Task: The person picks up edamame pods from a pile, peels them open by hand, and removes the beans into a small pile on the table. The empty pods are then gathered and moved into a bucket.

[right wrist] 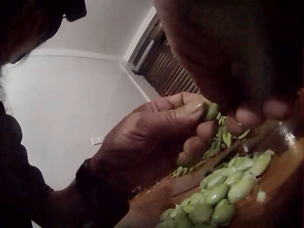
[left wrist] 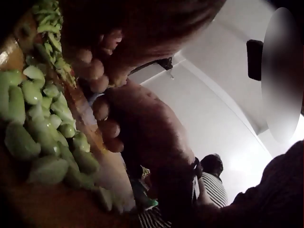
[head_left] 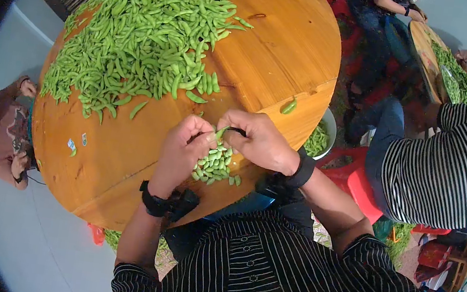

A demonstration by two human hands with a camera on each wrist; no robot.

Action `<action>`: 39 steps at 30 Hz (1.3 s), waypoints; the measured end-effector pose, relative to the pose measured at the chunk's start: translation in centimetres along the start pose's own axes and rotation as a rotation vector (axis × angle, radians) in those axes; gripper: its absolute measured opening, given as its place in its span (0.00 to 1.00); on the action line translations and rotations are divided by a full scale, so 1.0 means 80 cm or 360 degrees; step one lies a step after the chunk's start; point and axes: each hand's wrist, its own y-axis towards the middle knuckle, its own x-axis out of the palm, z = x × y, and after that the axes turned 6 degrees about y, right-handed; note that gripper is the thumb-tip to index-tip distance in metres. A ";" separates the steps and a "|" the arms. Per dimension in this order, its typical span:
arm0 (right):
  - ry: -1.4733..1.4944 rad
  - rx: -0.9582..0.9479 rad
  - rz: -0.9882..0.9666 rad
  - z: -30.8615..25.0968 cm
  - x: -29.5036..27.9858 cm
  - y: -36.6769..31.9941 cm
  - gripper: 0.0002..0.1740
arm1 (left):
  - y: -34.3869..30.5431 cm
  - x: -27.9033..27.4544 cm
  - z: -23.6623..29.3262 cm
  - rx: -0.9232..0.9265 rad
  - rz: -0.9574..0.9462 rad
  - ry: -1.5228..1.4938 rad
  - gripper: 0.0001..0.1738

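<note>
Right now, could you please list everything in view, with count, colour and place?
Round wooden table: one, orange, centre
Long bean pods: countless, green, heaped on it
Shelled oval beans: many, pale green, below the hands
Slim curved pod: one, green, between the hands
Small labels: two, whitish, left on table
Round bowl of pods: one, pale, beside table
Second wooden table: one, brown, top right
Plastic seat: at least one, red, right
Other people: several, varied clothing, around the tables
Clutter: mixed, far right, too small to count
Left hand: one, bare, pinching the pod
Right hand: one, bare, same pod
Wrist straps: two, black, worn
</note>
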 end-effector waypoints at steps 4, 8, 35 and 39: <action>0.0451 0.0237 -0.0103 -0.007 -0.003 -0.003 0.06 | 0.004 -0.011 0.003 -0.0282 -0.0257 -0.0371 0.05; 0.0901 0.0341 -0.0215 -0.002 -0.005 0.000 0.07 | 0.006 -0.011 -0.004 -0.0428 -0.0384 -0.0969 0.08; 0.0208 0.0017 0.0053 0.000 0.007 -0.004 0.02 | 0.002 0.002 0.002 -0.0494 -0.0163 -0.0686 0.12; 0.0166 -0.0042 0.0212 -0.001 0.011 -0.006 0.03 | 0.004 0.006 0.009 -0.0500 -0.0117 -0.0714 0.12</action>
